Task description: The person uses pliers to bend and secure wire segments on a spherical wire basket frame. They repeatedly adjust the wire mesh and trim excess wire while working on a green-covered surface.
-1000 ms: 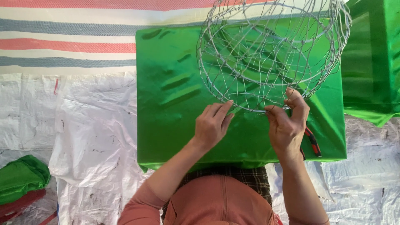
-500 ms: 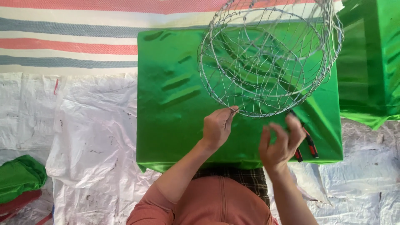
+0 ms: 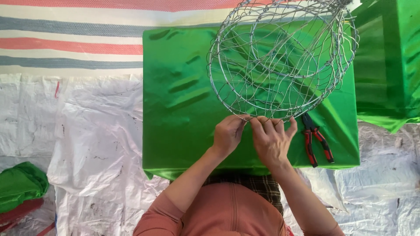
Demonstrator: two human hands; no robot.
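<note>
Head view: wire basket frame (image 3: pixel 282 59) lies on the green-wrapped tabletop (image 3: pixel 183 113), its round rim nearest the person; both hands meet at that near rim; left hand (image 3: pixel 228 135) and right hand (image 3: pixel 272 140) have fingers closed, pinching the wire; red-handled pliers (image 3: pixel 316 137) lie just right of the rim.

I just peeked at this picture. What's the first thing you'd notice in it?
A big round wire mesh basket sits at the top middle, on a shiny green cloth-covered surface. Both hands, the left hand and the right hand, pinch its near rim. Red-handled pliers lie just right of the hands on the green cloth.
</note>
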